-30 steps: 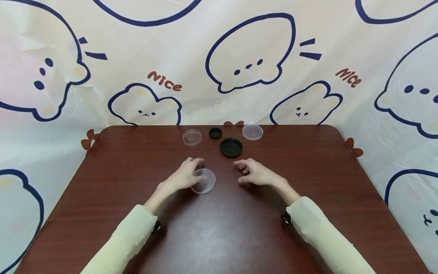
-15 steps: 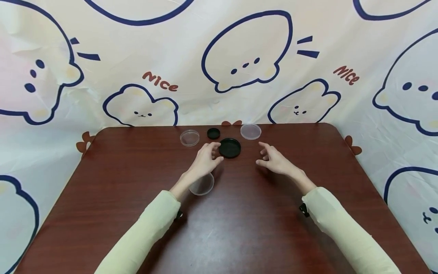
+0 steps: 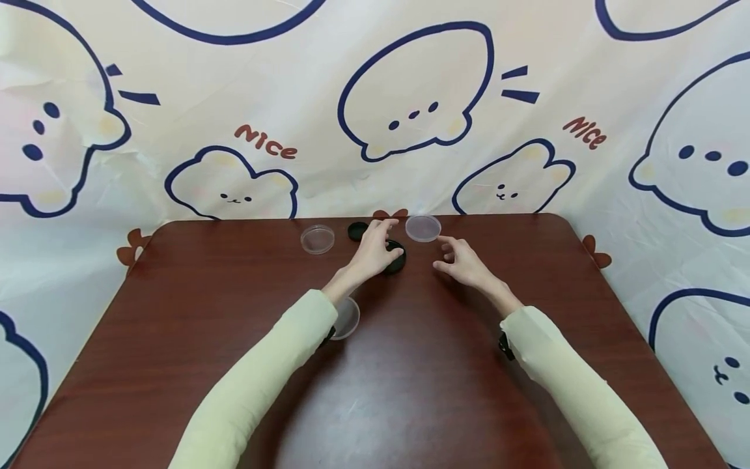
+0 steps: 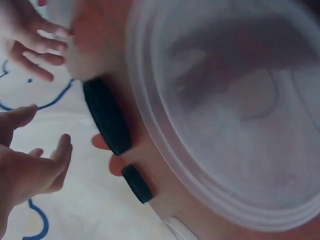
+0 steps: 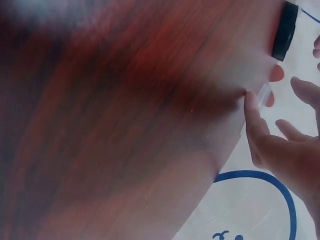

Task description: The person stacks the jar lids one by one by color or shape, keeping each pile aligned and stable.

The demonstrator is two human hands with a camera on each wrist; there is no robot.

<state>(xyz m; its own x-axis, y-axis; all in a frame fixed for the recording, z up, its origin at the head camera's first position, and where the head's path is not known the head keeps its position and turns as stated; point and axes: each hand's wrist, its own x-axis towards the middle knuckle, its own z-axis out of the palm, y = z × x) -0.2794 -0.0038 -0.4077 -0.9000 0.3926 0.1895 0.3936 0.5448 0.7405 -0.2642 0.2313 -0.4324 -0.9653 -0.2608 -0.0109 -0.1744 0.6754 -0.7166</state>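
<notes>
My left hand [image 3: 372, 253] hovers over the larger black round dish [image 3: 400, 260], hiding part of it, with thumb and fingers spread and nothing between them. The index fingertip of my right hand [image 3: 463, 262] is right at the rim of a frosted clear round dish [image 3: 423, 229] by the far edge of the table. Its thumb points left and it holds nothing. Under my left wrist lies another clear round dish [image 3: 349, 318], partly covered by the sleeve; it looms large in the left wrist view, where the black dish [image 4: 107, 117] stands beyond it.
At the far edge, a small black round dish [image 3: 357, 231] sits left of my left fingers, with a clear shallow dish [image 3: 318, 240] further left. The brown wooden table [image 3: 410, 391] ends at a printed cloth backdrop [image 3: 316, 85].
My left hand has moved from the near clear dish forward and right, over the larger black dish. My right hand has moved forward to the frosted dish. The dishes have not visibly moved.
</notes>
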